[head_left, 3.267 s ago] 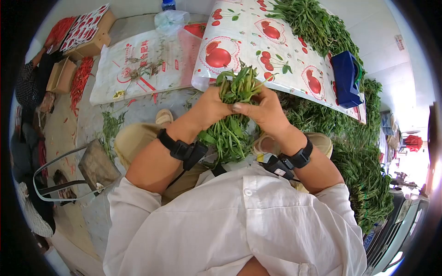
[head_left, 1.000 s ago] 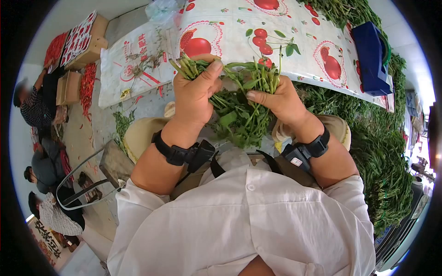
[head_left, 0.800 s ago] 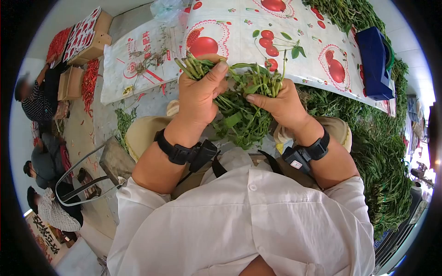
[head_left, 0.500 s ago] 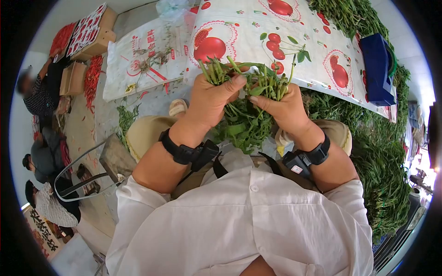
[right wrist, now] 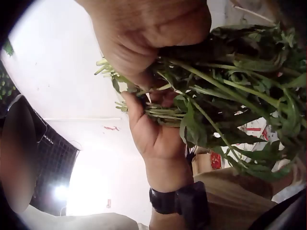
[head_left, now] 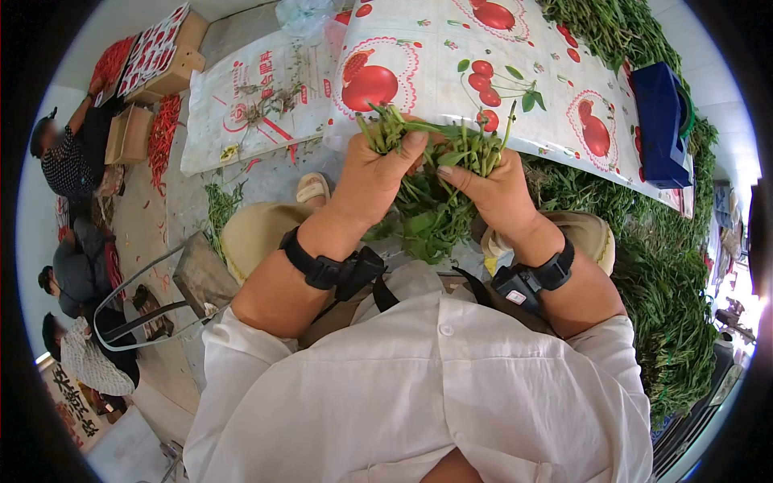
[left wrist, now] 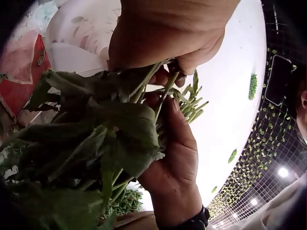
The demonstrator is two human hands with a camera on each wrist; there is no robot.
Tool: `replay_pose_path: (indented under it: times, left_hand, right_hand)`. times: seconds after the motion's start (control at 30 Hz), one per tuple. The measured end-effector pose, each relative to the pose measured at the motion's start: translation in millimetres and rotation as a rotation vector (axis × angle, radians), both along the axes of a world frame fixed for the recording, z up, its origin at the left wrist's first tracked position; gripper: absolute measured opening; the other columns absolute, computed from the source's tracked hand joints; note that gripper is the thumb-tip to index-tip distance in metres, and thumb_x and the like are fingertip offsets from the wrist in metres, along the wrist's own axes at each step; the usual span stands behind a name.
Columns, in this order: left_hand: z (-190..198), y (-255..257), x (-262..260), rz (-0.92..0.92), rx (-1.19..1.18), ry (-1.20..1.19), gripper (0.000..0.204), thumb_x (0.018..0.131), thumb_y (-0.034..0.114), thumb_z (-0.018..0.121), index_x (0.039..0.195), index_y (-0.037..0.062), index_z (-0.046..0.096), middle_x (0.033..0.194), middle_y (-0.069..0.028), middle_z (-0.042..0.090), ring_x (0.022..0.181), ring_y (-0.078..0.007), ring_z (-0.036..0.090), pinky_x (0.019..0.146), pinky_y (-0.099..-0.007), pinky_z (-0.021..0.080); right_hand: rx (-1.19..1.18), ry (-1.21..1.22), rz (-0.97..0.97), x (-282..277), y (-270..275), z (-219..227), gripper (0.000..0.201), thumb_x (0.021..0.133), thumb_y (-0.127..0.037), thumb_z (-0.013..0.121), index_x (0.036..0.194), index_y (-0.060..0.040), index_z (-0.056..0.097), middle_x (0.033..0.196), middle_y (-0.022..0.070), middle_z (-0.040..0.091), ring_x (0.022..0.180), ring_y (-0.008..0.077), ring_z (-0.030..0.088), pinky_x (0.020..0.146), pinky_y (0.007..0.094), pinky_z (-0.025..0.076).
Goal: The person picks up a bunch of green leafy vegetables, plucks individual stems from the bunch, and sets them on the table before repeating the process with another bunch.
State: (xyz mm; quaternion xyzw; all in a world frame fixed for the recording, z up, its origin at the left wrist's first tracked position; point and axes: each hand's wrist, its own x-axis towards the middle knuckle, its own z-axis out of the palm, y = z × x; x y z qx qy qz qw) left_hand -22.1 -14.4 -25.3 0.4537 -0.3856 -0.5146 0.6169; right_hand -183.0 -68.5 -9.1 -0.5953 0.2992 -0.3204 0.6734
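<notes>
In the head view my left hand (head_left: pixel 374 179) grips a small bundle of leafy green stems (head_left: pixel 385 129), cut ends up, the thumb across them. Just to its right, my right hand (head_left: pixel 501 191) holds a second bundle of leafy greens (head_left: pixel 475 149), also stems up. Their leaves (head_left: pixel 427 225) hang below and between the hands, over the lap. In the left wrist view the right hand (left wrist: pixel 175 143) pinches stems, its thumb along them. The right wrist view has the left hand (right wrist: pixel 158 136) around its stems, close under the right hand. Some fingers are hidden behind leaves.
A table with a fruit-print cover (head_left: pixel 451 72) stands ahead, bearing a blue tape dispenser (head_left: pixel 662 125) and heaped greens (head_left: pixel 604 32). More greens (head_left: pixel 660 306) pile at the right. At left are a white sack (head_left: pixel 250 105), red chillies (head_left: pixel 163 133), a metal-framed seat (head_left: pixel 201 274) and several people.
Earlier both hands were together around one bunch. The left hand then held a portion off to the left; since then it has come rightward, nearer the right hand, its stems tilting more upright.
</notes>
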Motion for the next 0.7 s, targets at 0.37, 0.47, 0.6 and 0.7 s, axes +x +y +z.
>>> replay_pose_path:
  times: [0.37,0.47,0.6,0.7]
  left_hand:
    - [9,2,19,0.020,0.068,0.139,0.033,0.087,0.033,0.058,0.088,0.0005,0.058,0.059,0.0029,0.044,0.050,-0.0074,0.041,0.046,-0.0227,0.033]
    - [12,6,26,0.028,0.078,0.145,0.033,0.085,0.033,0.060,0.088,0.0001,0.059,0.057,0.0045,0.041,0.048,-0.0055,0.035,0.044,-0.0217,0.027]
    - [22,13,47,0.104,0.096,-0.248,0.031,0.082,0.031,0.065,0.086,0.0002,0.062,0.060,0.0042,0.047,0.052,-0.0053,0.041,0.047,-0.0221,0.032]
    - [31,14,55,0.117,0.134,-0.511,0.024,0.078,0.022,0.069,0.087,0.0006,0.064,0.065,0.0027,0.054,0.058,-0.0055,0.047,0.053,-0.0224,0.038]
  right_hand:
    - [-0.005,-0.009,-0.073,-12,-11,-2,0.011,0.083,-0.007,0.061,0.090,0.0002,0.057,0.071,0.0017,0.058,0.064,0.0091,0.053,0.059,0.0230,0.044]
    - [0.023,0.035,-0.066,-17,-15,2,0.009,0.082,-0.006,0.060,0.087,0.0003,0.057,0.067,0.0011,0.056,0.060,0.0087,0.051,0.055,0.0227,0.042]
    - [0.010,0.148,0.120,-31,-30,6,0.007,0.079,-0.004,0.061,0.084,0.0001,0.059,0.065,-0.0001,0.054,0.055,0.0072,0.048,0.051,0.0227,0.040]
    - [-0.049,0.298,0.084,-36,-31,10,0.009,0.077,-0.003,0.063,0.085,-0.0005,0.060,0.065,-0.0011,0.054,0.054,0.0058,0.046,0.048,0.0220,0.039]
